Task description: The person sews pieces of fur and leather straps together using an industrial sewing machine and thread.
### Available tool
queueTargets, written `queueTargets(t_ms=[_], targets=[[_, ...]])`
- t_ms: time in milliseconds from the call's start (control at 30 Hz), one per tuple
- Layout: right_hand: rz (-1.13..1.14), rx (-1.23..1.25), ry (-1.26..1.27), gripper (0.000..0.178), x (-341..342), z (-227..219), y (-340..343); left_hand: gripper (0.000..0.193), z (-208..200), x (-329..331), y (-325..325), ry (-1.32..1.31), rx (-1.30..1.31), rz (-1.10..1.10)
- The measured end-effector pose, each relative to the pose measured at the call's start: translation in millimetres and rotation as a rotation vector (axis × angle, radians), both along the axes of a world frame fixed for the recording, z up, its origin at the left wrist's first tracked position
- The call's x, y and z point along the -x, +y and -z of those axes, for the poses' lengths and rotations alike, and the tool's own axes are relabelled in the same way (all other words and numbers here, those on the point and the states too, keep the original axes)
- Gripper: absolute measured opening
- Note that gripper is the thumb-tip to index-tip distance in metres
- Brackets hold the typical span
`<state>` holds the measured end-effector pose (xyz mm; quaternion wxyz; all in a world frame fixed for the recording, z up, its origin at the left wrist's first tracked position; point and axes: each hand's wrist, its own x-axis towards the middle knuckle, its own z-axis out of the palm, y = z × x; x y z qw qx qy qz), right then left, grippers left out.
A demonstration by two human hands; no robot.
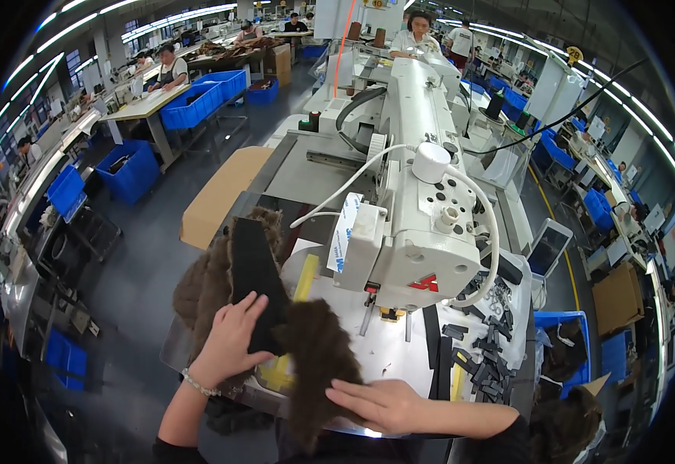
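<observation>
Head view. Left hand (233, 336): grip wide, thumb stretched well apart from the fingers; laid over the black panel (256, 259), fingertips on its surface. No pinch seen on this side. Beaded bracelet (198, 383) at the wrist.

Right hand (380, 404): fingers extended, close together, tips on the brown furry piece (322, 344). Thumb not visible, so cannot tell whether the grip pinches the pile or only presses it.

Position of work: black panel lies over brown furry material (202, 286), left of and in front of the white machine (430, 224). Furry piece between the two hands, its upper part beside the panel's lower end, its lower part hanging toward the wearer at the near edge of the table (399, 363). Yellow strip (306, 274) just right of the panel.

Right side of table: long black strips (432, 332); scattered small black parts (490, 371) beyond them.
</observation>
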<state>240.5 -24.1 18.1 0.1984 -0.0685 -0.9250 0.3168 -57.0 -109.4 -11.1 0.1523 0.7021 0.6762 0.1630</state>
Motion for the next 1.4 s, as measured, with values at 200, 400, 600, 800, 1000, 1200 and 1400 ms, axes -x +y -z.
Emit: queueTargets(t_ms=[200, 400, 600, 800, 1000, 1200, 1400], targets=[[-0.038, 0.491, -0.129, 0.052, -31.8, -5.3, -32.5, 0.070, 17.5, -52.2, 12.8, 0.055, -0.063, 0.517], [-0.247, -0.416, -0.244, 0.085, -33.0, 2.1, 8.7, 0.050, 15.1, -56.3, 30.6, 0.023, -0.108, 0.614], [-0.217, -0.238, -0.445, 0.099, -22.5, 15.4, 27.8, 0.063, -1.7, -45.4, 41.6, -0.135, 0.019, 0.521], [-0.178, -0.244, -0.355, 0.095, -20.4, 43.1, 33.7, 0.101, -13.0, -44.9, 56.0, -0.078, 0.198, 0.591], [-0.076, -0.203, -0.312, 0.101, 12.6, 31.8, 66.2, 0.094, 2.1, -46.3, 48.1, 0.011, 0.042, 0.623], [-0.040, -0.271, -0.380, 0.091, 30.6, 33.5, 82.4, 0.074, 13.0, -45.2, 46.0, 0.046, -0.147, 0.689], [0.013, -0.311, -0.237, 0.056, 33.7, 47.8, 80.7, 0.064, 2.4, -48.3, 42.9, 0.017, -0.190, 0.594]])
